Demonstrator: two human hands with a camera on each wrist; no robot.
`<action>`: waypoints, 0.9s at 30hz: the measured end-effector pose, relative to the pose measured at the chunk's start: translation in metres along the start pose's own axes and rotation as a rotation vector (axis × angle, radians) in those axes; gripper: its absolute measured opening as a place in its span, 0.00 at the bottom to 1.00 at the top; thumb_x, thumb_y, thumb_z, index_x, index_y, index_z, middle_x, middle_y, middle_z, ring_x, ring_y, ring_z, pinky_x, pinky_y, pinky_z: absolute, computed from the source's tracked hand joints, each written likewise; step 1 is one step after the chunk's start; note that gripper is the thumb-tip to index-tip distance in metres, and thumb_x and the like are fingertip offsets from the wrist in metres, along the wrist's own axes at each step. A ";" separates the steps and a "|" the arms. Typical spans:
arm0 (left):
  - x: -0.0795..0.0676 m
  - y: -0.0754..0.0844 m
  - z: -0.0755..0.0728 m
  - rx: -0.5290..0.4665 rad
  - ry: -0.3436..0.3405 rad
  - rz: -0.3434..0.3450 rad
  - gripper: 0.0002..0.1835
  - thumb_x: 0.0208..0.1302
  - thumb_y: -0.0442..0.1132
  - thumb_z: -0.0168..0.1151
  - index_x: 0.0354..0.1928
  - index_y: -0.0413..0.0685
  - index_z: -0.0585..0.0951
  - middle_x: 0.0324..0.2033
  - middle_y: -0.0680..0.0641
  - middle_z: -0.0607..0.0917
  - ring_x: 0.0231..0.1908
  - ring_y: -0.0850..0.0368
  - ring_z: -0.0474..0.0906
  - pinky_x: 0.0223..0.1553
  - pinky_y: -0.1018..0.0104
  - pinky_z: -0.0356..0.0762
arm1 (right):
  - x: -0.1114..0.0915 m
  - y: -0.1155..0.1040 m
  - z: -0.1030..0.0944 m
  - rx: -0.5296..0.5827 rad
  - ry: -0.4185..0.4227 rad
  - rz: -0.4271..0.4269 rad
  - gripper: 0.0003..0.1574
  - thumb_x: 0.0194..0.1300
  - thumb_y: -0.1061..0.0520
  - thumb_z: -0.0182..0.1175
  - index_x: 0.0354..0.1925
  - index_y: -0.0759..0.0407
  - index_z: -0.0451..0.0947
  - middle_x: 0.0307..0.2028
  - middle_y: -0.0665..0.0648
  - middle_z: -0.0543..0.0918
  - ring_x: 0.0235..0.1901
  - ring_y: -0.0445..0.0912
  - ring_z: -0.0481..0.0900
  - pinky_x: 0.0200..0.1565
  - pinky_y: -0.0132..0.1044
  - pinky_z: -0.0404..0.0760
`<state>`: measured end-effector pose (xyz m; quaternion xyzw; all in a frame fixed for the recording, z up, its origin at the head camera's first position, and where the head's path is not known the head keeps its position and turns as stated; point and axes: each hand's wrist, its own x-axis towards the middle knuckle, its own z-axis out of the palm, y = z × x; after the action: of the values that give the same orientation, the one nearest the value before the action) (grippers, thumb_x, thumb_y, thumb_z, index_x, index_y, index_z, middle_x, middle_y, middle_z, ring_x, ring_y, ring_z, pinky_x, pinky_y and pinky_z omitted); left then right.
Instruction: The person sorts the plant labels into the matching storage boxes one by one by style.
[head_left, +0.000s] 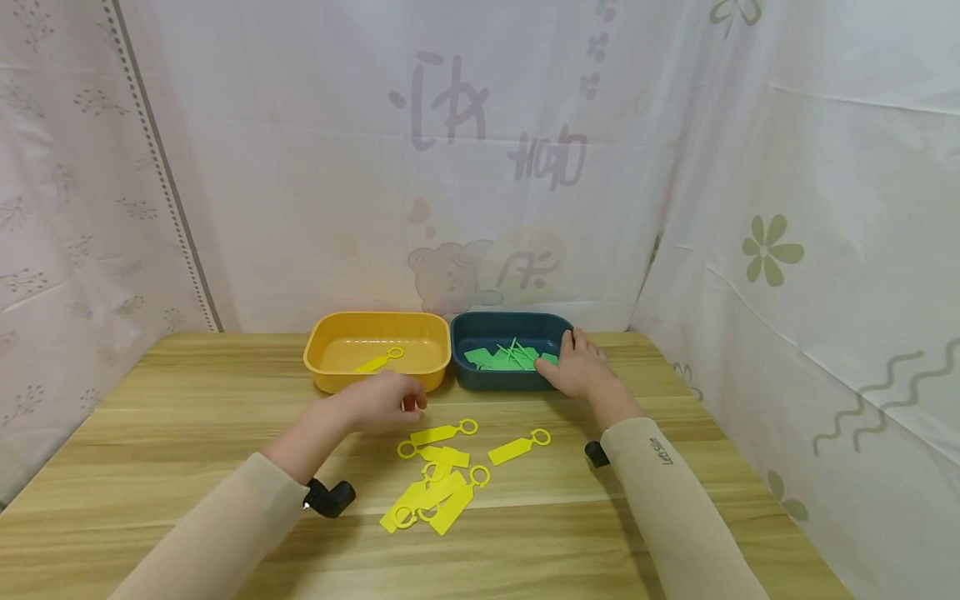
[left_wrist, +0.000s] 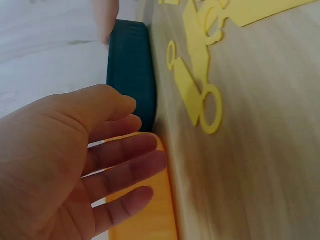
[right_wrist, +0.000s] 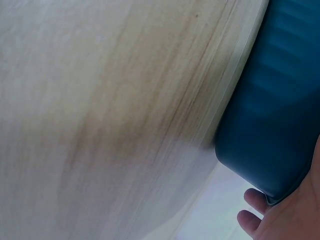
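Observation:
My left hand hovers just in front of the yellow bin, its fingers loosely bent with nothing in them. In the left wrist view its palm and spread fingers show beside the bins. One yellow ring-ended tag lies inside the yellow bin. Several more yellow tags lie loose on the table, some overlapping in a pile. My right hand rests over the right front corner of the dark blue bin, thumb over the inside and fingers along the right rim. Green tags lie in that bin.
Both bins stand side by side near the back edge of the wooden table. Patterned white curtains rise behind and at both sides. A black camera mount sits on the left wrist, another on the right.

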<state>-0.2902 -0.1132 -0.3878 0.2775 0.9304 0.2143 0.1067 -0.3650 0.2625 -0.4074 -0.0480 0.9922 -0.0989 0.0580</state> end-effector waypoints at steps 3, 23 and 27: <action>-0.001 0.001 0.005 0.016 -0.029 -0.023 0.10 0.76 0.43 0.72 0.52 0.49 0.89 0.37 0.56 0.86 0.39 0.57 0.80 0.49 0.60 0.83 | 0.000 0.000 0.000 -0.004 -0.002 0.000 0.66 0.81 0.24 0.39 0.87 0.72 0.33 0.88 0.75 0.34 0.86 0.75 0.41 0.85 0.71 0.42; -0.001 0.004 0.019 -0.002 -0.083 -0.078 0.13 0.64 0.44 0.83 0.47 0.51 0.89 0.34 0.53 0.84 0.39 0.54 0.78 0.47 0.58 0.79 | 0.000 0.000 -0.002 -0.004 -0.012 0.001 0.67 0.80 0.24 0.38 0.87 0.73 0.34 0.87 0.77 0.32 0.86 0.76 0.40 0.85 0.71 0.42; -0.002 0.005 0.018 0.011 -0.075 -0.051 0.11 0.66 0.41 0.81 0.46 0.50 0.89 0.33 0.53 0.83 0.38 0.55 0.78 0.46 0.59 0.79 | 0.000 0.000 -0.001 0.002 -0.006 0.002 0.66 0.81 0.25 0.39 0.87 0.73 0.34 0.87 0.76 0.33 0.86 0.76 0.41 0.85 0.71 0.42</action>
<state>-0.2805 -0.1043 -0.4018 0.2620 0.9337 0.1959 0.1453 -0.3650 0.2624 -0.4060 -0.0470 0.9920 -0.0998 0.0610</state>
